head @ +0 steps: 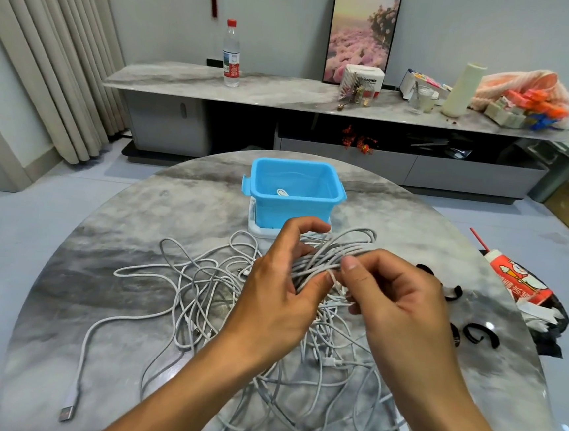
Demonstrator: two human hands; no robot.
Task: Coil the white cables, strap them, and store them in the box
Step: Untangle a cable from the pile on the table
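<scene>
Left hand [278, 285]: its fingers are curled round a bunch of looped white cable [328, 253], held up above the worktop.
Right hand [396, 294]: thumb and first finger pinch the same bunch at its near end; the other fingers are bent in.
Loose cables [200, 294]: a big white tangle lies on the round grey worktop [139, 209], under and around both hands. One plug end [68, 409] lies near the left edge.
Blue box [295, 195]: open, no lid on, standing on a white tray [258, 228] just behind the hands.
Inside the box: a bit of white cable [282, 192] shows at the bottom.
Black straps [479, 335]: lie on the worktop to the right of the hands.
</scene>
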